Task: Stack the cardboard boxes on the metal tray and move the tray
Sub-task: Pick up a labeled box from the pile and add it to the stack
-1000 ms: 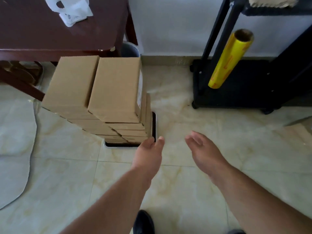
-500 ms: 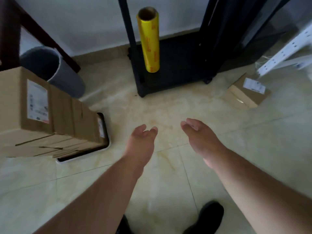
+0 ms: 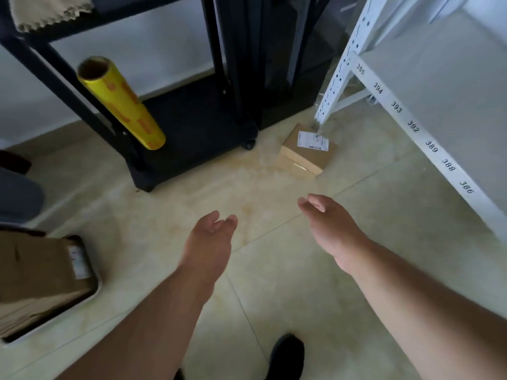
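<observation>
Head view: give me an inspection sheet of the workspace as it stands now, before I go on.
Surface: pale tiled floor, yellowish stain near the middle.
Job's things: stacked cardboard boxes sit on the metal tray at the left edge; one labelled loose box lies alone on the floor by the white rack's foot.
Clutter: yellow film roll leans on the black cart; frayed cloth on its upper shelf.
Grippers: left hand and right hand open, empty, held out over the floor.
Cables: nothing seen.
Surroundings: white rack with numbered labels at right; white wall behind; dark shoe below.
</observation>
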Demonstrator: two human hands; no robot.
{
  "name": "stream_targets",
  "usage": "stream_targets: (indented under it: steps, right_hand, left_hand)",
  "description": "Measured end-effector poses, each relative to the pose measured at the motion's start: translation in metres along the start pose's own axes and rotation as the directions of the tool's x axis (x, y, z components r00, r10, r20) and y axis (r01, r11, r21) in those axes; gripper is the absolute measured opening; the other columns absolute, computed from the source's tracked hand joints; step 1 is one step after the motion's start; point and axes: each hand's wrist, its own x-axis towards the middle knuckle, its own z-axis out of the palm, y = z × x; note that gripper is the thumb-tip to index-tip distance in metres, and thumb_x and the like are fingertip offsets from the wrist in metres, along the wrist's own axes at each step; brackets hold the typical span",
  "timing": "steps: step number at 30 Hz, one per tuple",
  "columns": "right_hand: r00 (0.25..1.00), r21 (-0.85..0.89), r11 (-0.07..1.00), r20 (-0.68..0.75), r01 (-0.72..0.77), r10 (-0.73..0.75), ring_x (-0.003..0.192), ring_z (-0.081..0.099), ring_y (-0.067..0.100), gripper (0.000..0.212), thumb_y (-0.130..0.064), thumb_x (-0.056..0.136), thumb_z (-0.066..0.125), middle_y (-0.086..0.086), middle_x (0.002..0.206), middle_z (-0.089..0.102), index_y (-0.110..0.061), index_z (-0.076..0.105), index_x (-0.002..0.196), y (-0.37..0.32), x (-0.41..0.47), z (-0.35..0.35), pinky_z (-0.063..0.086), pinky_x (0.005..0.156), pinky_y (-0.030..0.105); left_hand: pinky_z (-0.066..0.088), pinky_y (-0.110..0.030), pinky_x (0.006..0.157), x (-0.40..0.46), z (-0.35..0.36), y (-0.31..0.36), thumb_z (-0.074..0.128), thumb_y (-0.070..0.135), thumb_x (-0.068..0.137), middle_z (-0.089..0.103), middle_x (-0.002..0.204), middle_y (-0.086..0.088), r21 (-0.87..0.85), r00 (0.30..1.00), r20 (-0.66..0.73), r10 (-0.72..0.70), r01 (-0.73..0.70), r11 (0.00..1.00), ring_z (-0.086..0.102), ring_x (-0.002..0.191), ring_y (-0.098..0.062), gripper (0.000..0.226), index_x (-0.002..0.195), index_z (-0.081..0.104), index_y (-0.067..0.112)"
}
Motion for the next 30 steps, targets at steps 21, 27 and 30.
stream_targets:
  steps: [21, 27, 30]
  right_hand:
    - [0.993, -0.062, 0.992, -0.065, -0.107, 0.103, 0.136, 0.05, 0.013, 0.057, -0.048, 0.101, 0.053, -0.001, 0.152, 0.053, -0.02, 0.048, 0.15, -0.032, 0.139, -0.011, 0.039, 0.106, 0.029]
    - [0.986, -0.03, 0.989, -0.079, -0.147, 0.145, 0.136, 0.05, 0.015, 0.059, -0.049, 0.101, 0.052, 0.0, 0.151, 0.053, -0.018, 0.048, 0.151, -0.028, 0.189, -0.012, 0.039, 0.115, 0.037]
    - [0.984, -0.044, 0.985, -0.073, -0.169, 0.165, 0.136, 0.051, 0.017, 0.059, -0.05, 0.101, 0.053, 0.002, 0.15, 0.054, -0.017, 0.049, 0.15, -0.015, 0.219, -0.018, 0.039, 0.114, 0.036]
  left_hand:
    - [0.041, -0.044, 0.113, 0.134, 0.035, 0.092, 0.059, 0.051, 0.098, 0.054, 0.15, 0.006, 0.05, 0.997, 0.066, -0.051, 0.048, 0.998, 0.055, 0.132, -0.022, 0.062, 0.155, 0.039, 0.033]
    - [0.041, -0.038, 0.109, 0.178, 0.063, 0.119, 0.059, 0.05, 0.099, 0.053, 0.151, 0.008, 0.137, 0.995, 0.098, -0.031, 0.017, 0.99, 0.055, 0.133, -0.019, 0.064, 0.157, 0.037, 0.032]
    - [0.043, -0.038, 0.107, 0.201, 0.086, 0.125, 0.059, 0.051, 0.098, 0.053, 0.151, 0.008, 0.169, 0.996, 0.083, -0.036, 0.021, 0.985, 0.056, 0.131, -0.02, 0.064, 0.155, 0.039, 0.032]
